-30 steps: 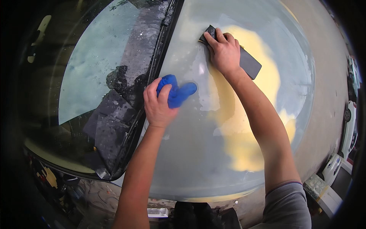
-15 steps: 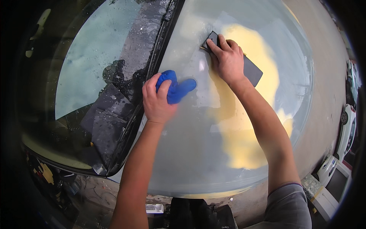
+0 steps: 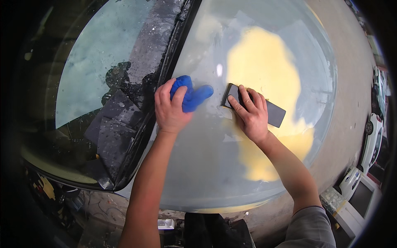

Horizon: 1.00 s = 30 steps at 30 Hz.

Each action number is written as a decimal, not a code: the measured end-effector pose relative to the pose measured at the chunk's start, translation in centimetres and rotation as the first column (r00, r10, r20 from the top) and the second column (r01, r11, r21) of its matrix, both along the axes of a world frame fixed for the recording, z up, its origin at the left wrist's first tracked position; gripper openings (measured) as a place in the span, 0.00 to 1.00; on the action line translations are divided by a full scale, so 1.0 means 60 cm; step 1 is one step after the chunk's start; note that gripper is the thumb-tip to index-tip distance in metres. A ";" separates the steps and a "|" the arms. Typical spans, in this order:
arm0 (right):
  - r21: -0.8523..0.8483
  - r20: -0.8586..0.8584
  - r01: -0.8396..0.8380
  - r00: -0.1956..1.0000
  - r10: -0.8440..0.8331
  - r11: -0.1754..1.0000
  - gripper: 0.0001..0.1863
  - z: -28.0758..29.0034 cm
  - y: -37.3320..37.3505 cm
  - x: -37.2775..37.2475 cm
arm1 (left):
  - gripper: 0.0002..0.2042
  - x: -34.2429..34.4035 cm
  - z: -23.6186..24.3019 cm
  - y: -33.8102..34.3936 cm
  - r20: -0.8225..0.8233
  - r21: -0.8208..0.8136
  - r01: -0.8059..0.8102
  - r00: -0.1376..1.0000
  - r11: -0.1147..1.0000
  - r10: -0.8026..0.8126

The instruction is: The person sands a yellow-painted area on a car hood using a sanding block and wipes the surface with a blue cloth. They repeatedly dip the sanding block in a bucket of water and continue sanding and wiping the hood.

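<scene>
Left hand (image 3: 171, 109): grip curls around bunched blue cloth (image 3: 191, 98), over grey panel (image 3: 198, 169), near windscreen (image 3: 97, 70) | Right hand (image 3: 253, 115): grip clasps dark flat block (image 3: 276, 113) from above; block lies across yellow patch (image 3: 264, 53), left end reaching grey

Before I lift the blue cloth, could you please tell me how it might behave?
The blue cloth is probably floppy, since it looks bunched under the left hand; it seems unlikely to roll, given its lumpy, irregular shape.
</scene>
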State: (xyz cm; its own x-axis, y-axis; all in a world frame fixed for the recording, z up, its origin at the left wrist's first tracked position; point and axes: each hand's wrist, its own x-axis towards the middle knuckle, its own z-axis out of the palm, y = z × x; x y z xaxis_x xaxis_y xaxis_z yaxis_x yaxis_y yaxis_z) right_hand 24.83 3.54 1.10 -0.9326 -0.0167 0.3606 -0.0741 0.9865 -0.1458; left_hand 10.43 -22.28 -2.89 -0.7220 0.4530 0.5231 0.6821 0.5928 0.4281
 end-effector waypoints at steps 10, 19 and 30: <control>-0.029 0.006 -0.009 1.000 0.009 1.000 0.25 0.014 0.007 -0.006 | 0.34 -0.001 -0.001 0.013 0.000 0.018 -0.002 1.000 1.000 0.002; 0.022 -0.011 0.120 0.993 -0.120 0.992 0.30 0.002 0.078 -0.215 | 0.38 0.010 -0.003 0.036 0.044 0.017 0.019 0.999 1.000 -0.019; 0.044 -0.008 0.052 0.999 -0.051 0.998 0.33 0.002 0.112 -0.203 | 0.39 0.011 -0.005 0.035 0.065 0.018 0.026 0.998 0.999 -0.028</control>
State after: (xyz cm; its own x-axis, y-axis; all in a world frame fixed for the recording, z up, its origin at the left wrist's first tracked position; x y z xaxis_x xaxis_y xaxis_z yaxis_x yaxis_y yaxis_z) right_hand 12.64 10.27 1.25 -0.9299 0.0151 0.3674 -0.0239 0.9945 -0.1015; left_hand 11.07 -20.21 -3.22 -0.7423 0.4642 0.4832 0.6682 0.5668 0.4819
